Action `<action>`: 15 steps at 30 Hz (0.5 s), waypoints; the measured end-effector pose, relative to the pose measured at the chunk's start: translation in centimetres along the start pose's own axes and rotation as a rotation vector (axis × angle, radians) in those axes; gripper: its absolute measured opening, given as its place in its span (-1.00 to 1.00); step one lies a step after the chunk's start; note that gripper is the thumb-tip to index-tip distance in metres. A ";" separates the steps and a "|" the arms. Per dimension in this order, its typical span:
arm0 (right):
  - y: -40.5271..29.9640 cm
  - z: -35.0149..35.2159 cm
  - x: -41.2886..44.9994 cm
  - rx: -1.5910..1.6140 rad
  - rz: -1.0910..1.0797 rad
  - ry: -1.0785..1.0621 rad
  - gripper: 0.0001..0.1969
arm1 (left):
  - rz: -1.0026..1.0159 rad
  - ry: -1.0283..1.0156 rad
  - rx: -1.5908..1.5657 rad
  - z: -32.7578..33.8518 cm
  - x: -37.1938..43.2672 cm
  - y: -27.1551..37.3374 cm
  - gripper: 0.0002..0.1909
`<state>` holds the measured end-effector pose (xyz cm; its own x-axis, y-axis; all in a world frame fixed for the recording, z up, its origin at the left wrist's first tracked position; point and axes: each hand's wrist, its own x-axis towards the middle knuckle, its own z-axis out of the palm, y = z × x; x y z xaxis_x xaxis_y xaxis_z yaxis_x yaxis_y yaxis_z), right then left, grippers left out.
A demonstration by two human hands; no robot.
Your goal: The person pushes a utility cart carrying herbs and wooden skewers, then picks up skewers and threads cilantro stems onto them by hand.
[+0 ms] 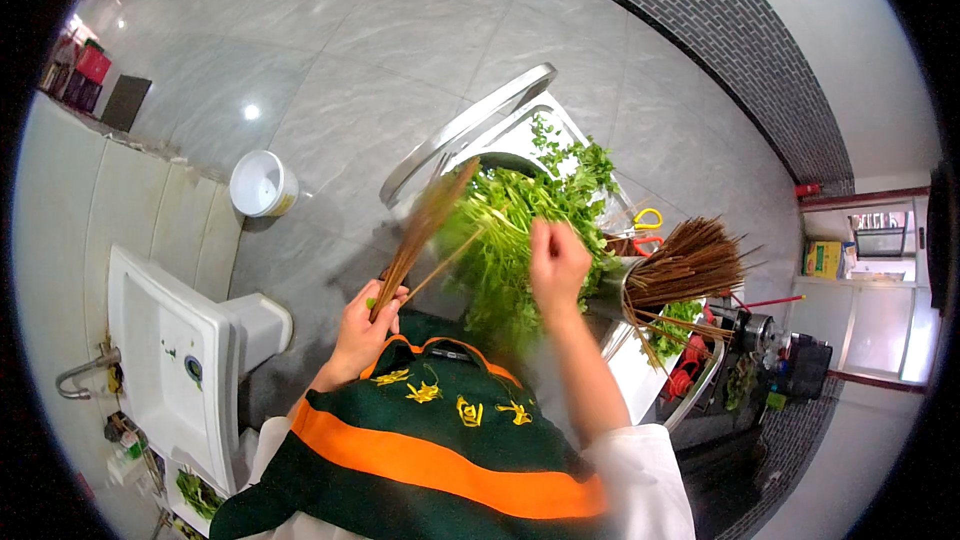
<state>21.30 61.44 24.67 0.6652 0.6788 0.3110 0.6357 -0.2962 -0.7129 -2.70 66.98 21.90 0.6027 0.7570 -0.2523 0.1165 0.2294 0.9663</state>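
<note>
My left hand [367, 326] grips a small bundle of thin brown sticks [426, 244], which fans upward and looks blurred. A paler stick [448, 264] slants out of the same hand, and a bit of green leaf is by its fingers. My right hand [559, 264] is raised with curled fingers in front of leafy green herbs [495, 240]; whether it holds anything is hidden. These herbs lie in and over a white tray [559, 109]. To the right, a metal container [611, 289] holds a thick bunch of brown sticks [686, 262].
The trays rest on a metal-railed cart [469, 139]. Yellow-handled scissors [647, 219] lie near the container, beside an orange-red handle [647, 244]. A white bucket [262, 184] stands on the floor. At left is a white sink [169, 367] with a tap [82, 382].
</note>
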 end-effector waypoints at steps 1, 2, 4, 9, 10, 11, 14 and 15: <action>-0.5 0.0 -2.0 0.029 0.104 -0.068 -0.73 | 0.004 -0.015 -0.002 0.3 0.2 0.3 -0.85; -0.9 0.4 -4.1 0.229 0.276 -0.187 -0.76 | -0.032 -0.038 -0.011 0.6 0.3 0.7 -0.86; -4.6 0.2 -5.2 0.382 0.515 -0.407 -0.79 | -0.074 -0.075 -0.015 1.1 0.4 1.7 -0.87; -4.9 0.0 -5.8 0.883 0.622 -0.234 -0.82 | -0.129 -0.359 -0.029 0.9 1.9 4.7 -0.80; -5.3 -1.2 -5.3 0.866 0.710 -0.167 -0.82 | -0.112 -0.394 -0.004 0.5 3.0 5.1 -0.79; -5.5 -2.6 -4.8 0.882 0.732 -0.124 -0.81 | -0.097 -0.372 -0.025 -0.1 4.3 4.7 -0.75; -5.2 -6.5 -3.4 0.916 0.680 -0.027 -0.78 | -0.098 -0.451 -0.013 0.8 8.2 5.3 -0.69; -5.0 -7.7 -3.1 0.891 0.653 -0.005 -0.77 | -0.080 -0.516 -0.031 2.0 9.6 4.8 -0.63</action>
<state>19.07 55.65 32.14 0.7670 0.5717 -0.2914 -0.3484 -0.0103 -0.9373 5.21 74.17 24.19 0.9042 0.3381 -0.2608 0.1600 0.2980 0.9411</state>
